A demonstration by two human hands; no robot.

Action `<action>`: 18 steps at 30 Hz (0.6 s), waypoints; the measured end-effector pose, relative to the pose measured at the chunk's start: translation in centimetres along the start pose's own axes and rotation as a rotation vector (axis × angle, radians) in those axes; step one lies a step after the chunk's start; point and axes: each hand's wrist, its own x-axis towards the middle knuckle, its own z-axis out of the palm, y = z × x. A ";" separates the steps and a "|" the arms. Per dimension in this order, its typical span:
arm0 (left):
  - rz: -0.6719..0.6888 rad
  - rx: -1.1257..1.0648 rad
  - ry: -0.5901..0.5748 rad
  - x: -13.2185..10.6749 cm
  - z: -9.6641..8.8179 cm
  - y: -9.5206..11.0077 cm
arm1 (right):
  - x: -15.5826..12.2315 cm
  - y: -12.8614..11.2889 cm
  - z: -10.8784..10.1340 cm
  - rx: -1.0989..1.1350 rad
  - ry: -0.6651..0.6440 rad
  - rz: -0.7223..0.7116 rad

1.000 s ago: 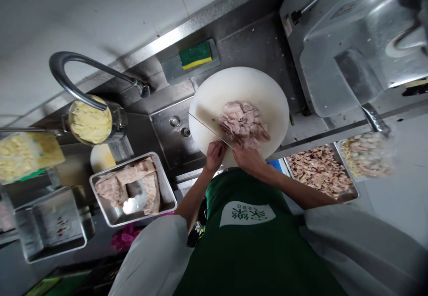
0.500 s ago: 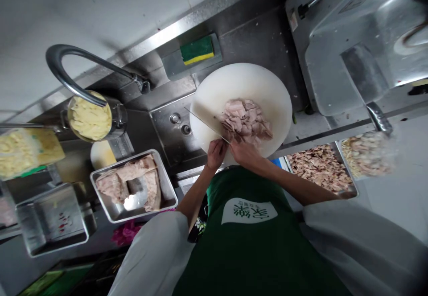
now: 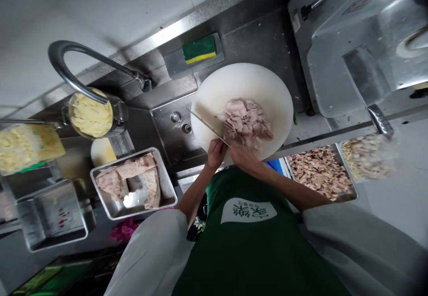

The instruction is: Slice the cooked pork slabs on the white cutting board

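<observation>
On a round white chopping board lies a heap of pale cooked meat slices. A knife points up and left from between my hands, its blade seen nearly edge-on over the board's left side. My right hand is closed at the blade's near end, in front of the meat; the handle is hidden in it. Close beside the knife, my left hand has its fingers curled together near the blade. What those fingers hold, if anything, is hidden.
Left of the sink is a metal tray with large meat pieces. A pot of pale yellow slices sits under the faucet. A sponge lies behind the board. A slicing machine and chopped-meat tray are at right.
The view has shifted slightly. My hands and the knife hold nearly the same place at the board's near edge; the knife blade appears slightly turned.
</observation>
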 end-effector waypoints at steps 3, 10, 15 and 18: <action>-0.042 0.008 -0.047 0.0 -1.1 0.4 | 1.4 0.6 -0.2 0.059 0.112 0.040; 0.052 0.056 -0.220 1.5 -2.2 0.8 | -0.5 4.1 1.4 0.139 0.194 0.073; 0.287 0.052 -0.323 1.6 -2.3 -1.2 | -2.1 5.0 2.7 0.123 0.165 0.140; 0.285 0.101 -0.261 -0.5 -2.7 -2.8 | -3.1 5.0 3.1 0.093 0.146 0.120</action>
